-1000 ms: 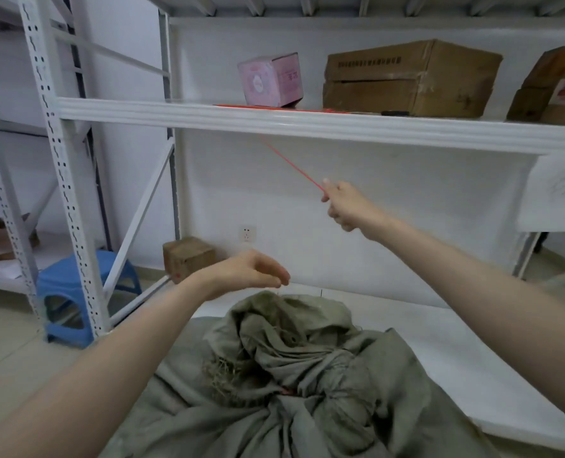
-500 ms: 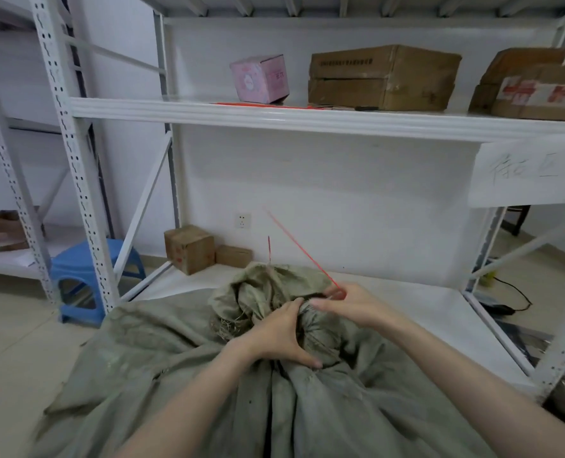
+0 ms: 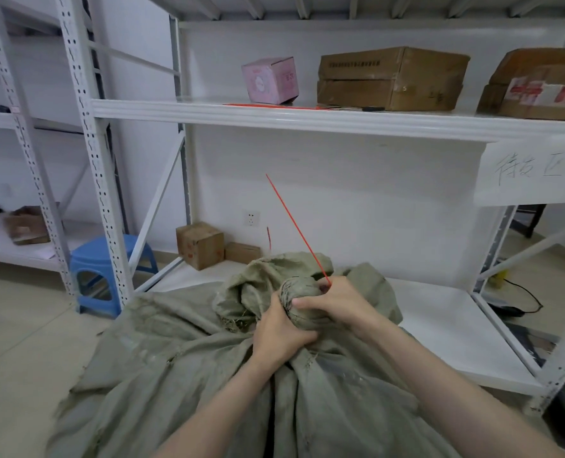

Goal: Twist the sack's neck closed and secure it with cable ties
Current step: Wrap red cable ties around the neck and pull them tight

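Observation:
A grey-green burlap sack fills the lower middle of the head view, its neck bunched into a twisted knob. My left hand is closed around the base of that neck from the left. My right hand presses on the neck from the right and pinches a long red cable tie that slants up to the left. The short red tip of another tie sticks up behind the sack's folds. More red cable ties lie on the middle shelf.
A white metal rack stands right behind the sack, holding a pink box and cardboard cartons. Small cartons sit on its low shelf. A blue stool stands left. A paper sign hangs right.
My right hand came down from near the shelf with the red tie to the sack's neck. My left hand dropped and closed on the neck, then slid lower around its base.

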